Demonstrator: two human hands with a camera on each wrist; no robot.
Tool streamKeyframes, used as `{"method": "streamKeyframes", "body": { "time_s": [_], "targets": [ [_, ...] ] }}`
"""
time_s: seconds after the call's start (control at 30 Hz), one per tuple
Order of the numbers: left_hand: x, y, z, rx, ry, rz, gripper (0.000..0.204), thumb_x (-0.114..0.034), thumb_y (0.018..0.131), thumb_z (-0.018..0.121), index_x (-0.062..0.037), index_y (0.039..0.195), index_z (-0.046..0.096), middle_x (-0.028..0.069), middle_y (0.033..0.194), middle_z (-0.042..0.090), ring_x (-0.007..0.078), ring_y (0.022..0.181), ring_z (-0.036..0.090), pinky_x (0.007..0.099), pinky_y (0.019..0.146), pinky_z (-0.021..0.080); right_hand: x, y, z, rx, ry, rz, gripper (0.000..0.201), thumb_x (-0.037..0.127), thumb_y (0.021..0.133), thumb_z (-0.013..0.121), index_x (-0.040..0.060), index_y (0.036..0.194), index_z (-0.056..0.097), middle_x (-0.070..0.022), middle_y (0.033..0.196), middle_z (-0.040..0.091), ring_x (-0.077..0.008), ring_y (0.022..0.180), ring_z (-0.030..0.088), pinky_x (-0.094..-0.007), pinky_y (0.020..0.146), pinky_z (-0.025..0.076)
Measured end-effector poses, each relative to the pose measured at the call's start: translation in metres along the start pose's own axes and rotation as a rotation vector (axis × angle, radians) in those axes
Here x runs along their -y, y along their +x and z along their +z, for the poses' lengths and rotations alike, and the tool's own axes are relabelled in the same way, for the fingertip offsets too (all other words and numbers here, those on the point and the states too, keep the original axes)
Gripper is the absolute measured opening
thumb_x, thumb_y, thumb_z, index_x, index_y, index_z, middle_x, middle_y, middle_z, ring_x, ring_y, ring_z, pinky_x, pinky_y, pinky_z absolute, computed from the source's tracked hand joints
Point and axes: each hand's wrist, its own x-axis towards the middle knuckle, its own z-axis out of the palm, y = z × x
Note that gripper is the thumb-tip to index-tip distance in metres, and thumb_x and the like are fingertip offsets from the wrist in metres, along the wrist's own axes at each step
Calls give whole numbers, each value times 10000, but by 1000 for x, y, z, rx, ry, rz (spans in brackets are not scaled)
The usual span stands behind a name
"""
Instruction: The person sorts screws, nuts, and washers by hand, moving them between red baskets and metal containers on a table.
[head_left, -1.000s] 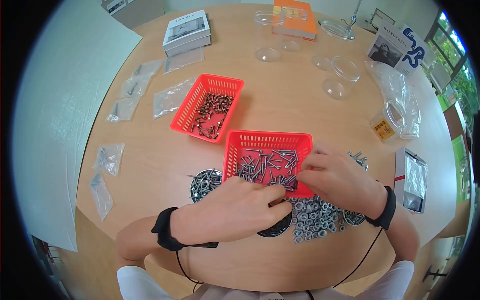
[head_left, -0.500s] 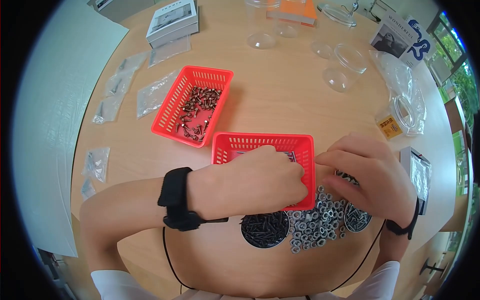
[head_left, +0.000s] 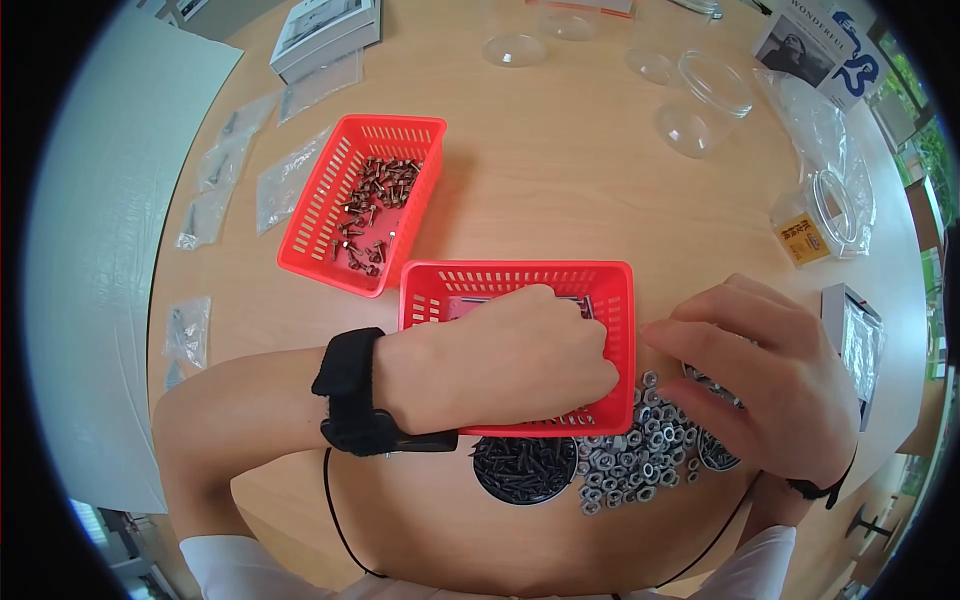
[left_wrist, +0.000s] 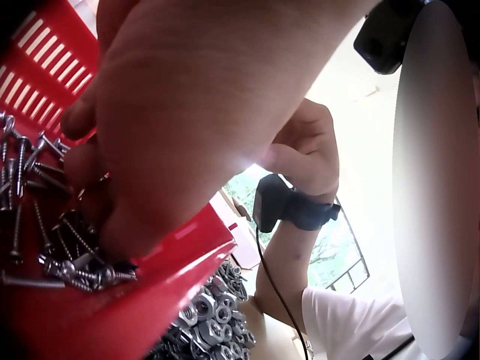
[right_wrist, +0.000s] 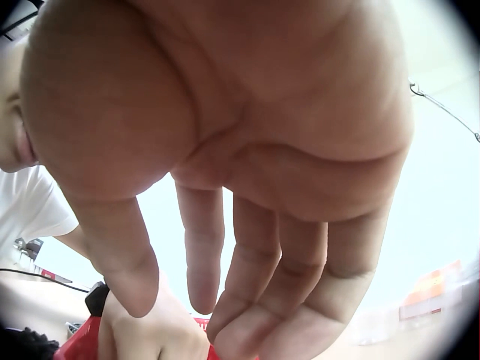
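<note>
My left hand (head_left: 500,360) reaches down into the near red basket (head_left: 622,350), its back covering most of the contents. In the left wrist view its curled fingers are among silver screws (left_wrist: 19,172), with the thumb opposite and a bit of metal glinting between them. The fingertips are partly hidden there. My right hand (head_left: 765,370) hovers beside the basket's right side, fingers loosely bent and apart, above small heaps of hardware. From the right wrist view the palm and fingers (right_wrist: 202,262) hold nothing.
A second red basket (head_left: 430,190) with brownish bolts (head_left: 385,185) stands behind. In front lie a bowl of black screws (head_left: 525,470), loose nuts (head_left: 640,460) and a bowl of small screws (head_left: 718,455). Clear jars (head_left: 690,120), a labelled jar (head_left: 805,235) and plastic bags (head_left: 290,180) surround them.
My left hand has gone from the basket's front edge deep into it. The right hand has drawn out of the basket to the right, its fingers loosening. The head view has shifted.
</note>
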Motion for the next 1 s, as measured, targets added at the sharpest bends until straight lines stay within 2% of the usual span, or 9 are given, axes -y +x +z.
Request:
{"method": "streamKeyframes", "body": {
  "time_s": [0.1,0.2,0.3,0.4,0.6,0.7,0.8,0.9,1.0],
  "targets": [
    [-1,4,-6,120,-22,-41,124,-121,858,631,-11,800,633,136,717,665,301,666,697,409,570,557,-1,0,0,18,7,-7,349,63,701,808,13,1034,717,-115,930,664,-280,776,636,-368,651,520],
    [3,4,-4,124,-59,-48,137,-133,857,637,-11,796,640,148,726,674,310,668,698,416,577,559,-2,0,-1,32,6,-12,340,65,712,804,11,1036,713,-116,932,661,-282,781,635,-369,659,521],
    [4,8,-8,218,-81,-65,139,-144,856,644,-14,807,653,150,734,681,316,667,698,430,586,559,-4,-1,1,22,-10,2,331,71,729,799,8,1041,709,-122,935,657,-290,796,634,-372,673,521],
    [3,9,-13,223,-57,-72,136,-149,846,652,-18,812,664,150,745,680,320,690,702,440,598,557,-5,0,1,25,-22,21,326,72,745,793,5,1052,705,-133,950,655,-300,813,633,-378,692,523],
    [2,8,4,72,-114,-86,153,-158,821,671,-8,791,667,157,758,671,328,714,699,447,594,549,-7,0,3,34,-13,45,316,67,764,781,8,1064,702,-148,985,656,-315,829,635,-391,715,530],
    [2,10,0,154,-145,-114,160,-159,808,675,-1,786,665,155,756,669,326,715,697,446,597,548,-6,-1,4,38,-10,44,315,70,764,782,8,1062,703,-152,991,656,-319,834,637,-394,717,532],
    [1,8,-2,157,-114,-74,161,-149,797,669,8,767,658,157,743,664,333,723,694,450,600,543,-7,-1,4,14,-9,29,312,74,760,786,7,1054,705,-151,983,659,-320,831,640,-393,712,532],
    [-1,10,-9,277,-99,-128,157,-138,792,657,18,806,643,159,779,665,339,733,686,451,601,536,-7,-1,-2,-7,-19,20,312,73,750,789,7,1043,709,-145,966,663,-320,822,644,-384,708,530],
    [4,-1,-13,175,-105,-150,185,-141,799,644,16,894,618,162,834,657,343,725,670,447,603,533,-7,-2,-6,-45,-40,3,315,68,739,788,6,1038,712,-141,953,666,-317,817,648,-374,706,527]
  ]
}}
